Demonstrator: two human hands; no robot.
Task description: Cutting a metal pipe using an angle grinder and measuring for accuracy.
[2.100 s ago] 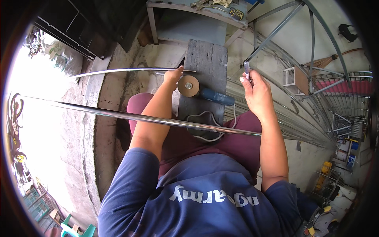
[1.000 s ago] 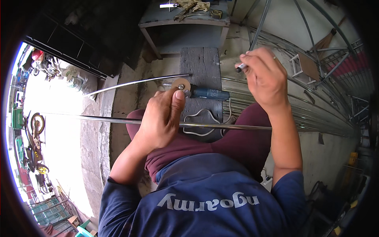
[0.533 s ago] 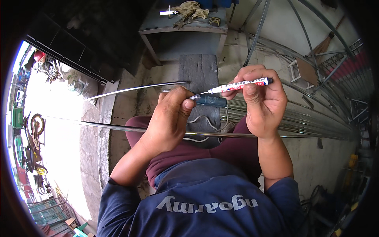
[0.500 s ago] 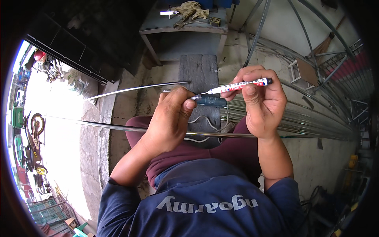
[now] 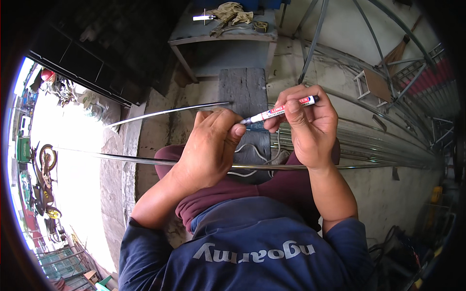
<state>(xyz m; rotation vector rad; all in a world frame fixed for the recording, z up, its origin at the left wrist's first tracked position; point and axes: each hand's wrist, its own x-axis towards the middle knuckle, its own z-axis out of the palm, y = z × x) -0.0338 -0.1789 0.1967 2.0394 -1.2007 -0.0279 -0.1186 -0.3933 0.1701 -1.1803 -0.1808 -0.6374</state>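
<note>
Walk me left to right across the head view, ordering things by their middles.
Motorcycle outside → left hand → white-and-red marker → right hand → brown panel on a white frame.

There are two hands (image 5: 206, 150) (image 5: 313, 133) and one marker (image 5: 281, 112).

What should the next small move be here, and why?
Probably a gentle push of the white-and-red marker into the clear cap, to be sure it seats. The left hand pinches the cap, the right hand holds the marker roughly in line, and their ends meet; whether the fit is snug cannot be told.
</note>
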